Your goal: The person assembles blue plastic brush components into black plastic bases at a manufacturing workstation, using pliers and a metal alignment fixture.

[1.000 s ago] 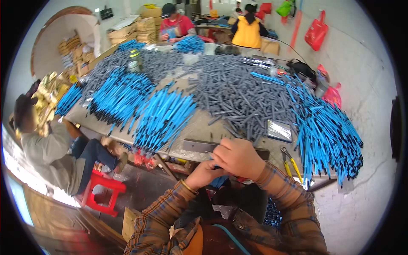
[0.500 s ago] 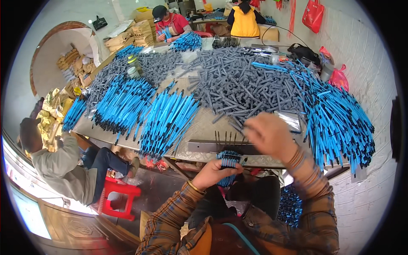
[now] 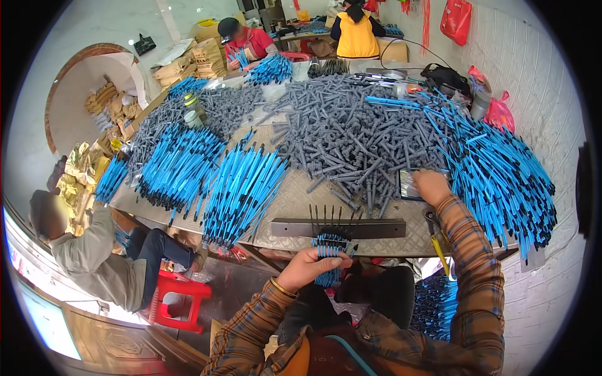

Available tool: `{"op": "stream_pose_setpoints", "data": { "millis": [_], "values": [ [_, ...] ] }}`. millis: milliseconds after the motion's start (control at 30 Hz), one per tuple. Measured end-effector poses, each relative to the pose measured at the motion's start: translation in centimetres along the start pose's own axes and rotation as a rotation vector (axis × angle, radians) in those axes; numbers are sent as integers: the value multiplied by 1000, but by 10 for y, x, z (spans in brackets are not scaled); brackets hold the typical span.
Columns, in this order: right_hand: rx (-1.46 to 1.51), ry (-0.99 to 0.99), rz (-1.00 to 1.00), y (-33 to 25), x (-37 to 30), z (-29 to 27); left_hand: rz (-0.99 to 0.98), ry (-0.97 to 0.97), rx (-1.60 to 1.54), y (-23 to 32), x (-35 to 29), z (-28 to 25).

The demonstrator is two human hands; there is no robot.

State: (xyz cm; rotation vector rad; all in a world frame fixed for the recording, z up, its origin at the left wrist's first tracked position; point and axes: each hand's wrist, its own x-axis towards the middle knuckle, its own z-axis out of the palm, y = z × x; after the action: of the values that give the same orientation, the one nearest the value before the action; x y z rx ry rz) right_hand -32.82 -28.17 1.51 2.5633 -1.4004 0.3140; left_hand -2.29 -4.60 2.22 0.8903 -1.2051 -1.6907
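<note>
My left hand [image 3: 313, 268] is closed round a bundle of thin blue rods [image 3: 328, 242], held upright at the table's front edge. Right behind the bundle lies a dark metal bar [image 3: 376, 228] with several thin dark pins [image 3: 325, 212] standing up at it. My right hand [image 3: 431, 186], fingers curled, rests at the right side of a flat, shiny silver rectangular tray or packet [image 3: 409, 185]. Its fingertips are partly hidden, so whether they pinch something small does not show. Pliers with yellow handles [image 3: 437, 243] lie near my right forearm.
Grey ribbed plastic plugs [image 3: 357, 125] form a large heap mid-table. Blue rods with black ends pile up at left [image 3: 241, 188] and right [image 3: 501, 182]. One person [image 3: 103, 250] sits at left by a red stool [image 3: 182, 304]; two more people are at the back.
My right hand has moved right, from above the metal bar to the silver rectangular thing. The pliers now show beside my forearm. My left hand keeps the bundle, almost in place.
</note>
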Motion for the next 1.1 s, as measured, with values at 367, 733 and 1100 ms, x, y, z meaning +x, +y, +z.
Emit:
{"op": "stream_pose_setpoints", "data": {
  "millis": [367, 733, 1100],
  "values": [
    [60, 70, 44, 0, -10, -8, 27, 0, -25, -5, -5, 6],
    [698, 166, -224, -100, -28, -84, 45, 53, 16, -1, 3, 1],
    [816, 90, -429, -145, -70, -104, 65, 51, 55, -3, -1, 6]
  ]
}}
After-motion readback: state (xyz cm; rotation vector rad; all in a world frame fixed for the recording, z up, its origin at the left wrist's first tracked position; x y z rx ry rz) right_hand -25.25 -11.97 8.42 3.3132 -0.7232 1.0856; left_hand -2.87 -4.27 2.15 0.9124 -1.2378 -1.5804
